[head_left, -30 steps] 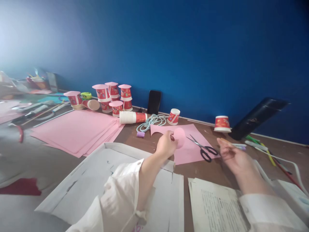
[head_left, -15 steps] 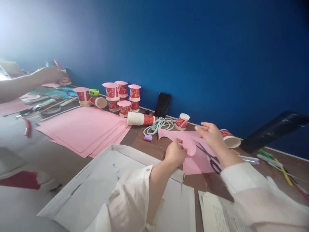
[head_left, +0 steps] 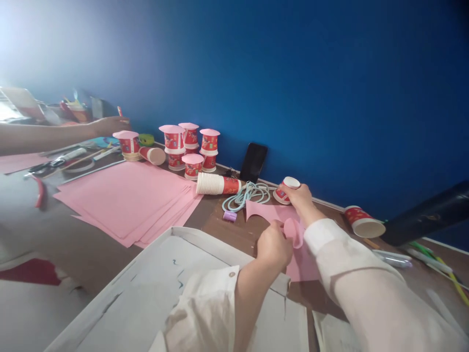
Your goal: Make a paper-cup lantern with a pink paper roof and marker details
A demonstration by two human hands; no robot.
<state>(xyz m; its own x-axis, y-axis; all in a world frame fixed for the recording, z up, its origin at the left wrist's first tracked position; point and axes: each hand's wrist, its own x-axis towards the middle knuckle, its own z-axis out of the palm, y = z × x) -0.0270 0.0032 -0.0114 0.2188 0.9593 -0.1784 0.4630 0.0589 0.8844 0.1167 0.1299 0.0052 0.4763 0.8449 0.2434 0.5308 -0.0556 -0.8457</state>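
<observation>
My left hand point(head_left: 273, 247) pinches a small curled pink paper piece point(head_left: 290, 229) over a cut pink sheet point(head_left: 303, 268). My right hand point(head_left: 301, 197) has its fingers around a small red-and-white paper cup point(head_left: 292, 182) that stands on the table near the blue wall. The right forearm crosses above the sheet and hides part of it. Left of the cup lies a coil of pale blue cord point(head_left: 244, 196), with a purple cap point(head_left: 229, 216) beside it.
Stacked cups with pink paper tops point(head_left: 173, 139) stand at the wall, near nested cups point(head_left: 216, 184) and a phone point(head_left: 253, 162). Pink sheets point(head_left: 124, 200) and a white tray point(head_left: 124, 288) lie left. Another person's hand point(head_left: 110, 125) holds something red. A black cylinder point(head_left: 427, 215) lies right.
My right hand has moved left and forward and closed on the cup. Its arm now covers the scissors. The left hand keeps the pink piece, and the other person's hand has shifted right.
</observation>
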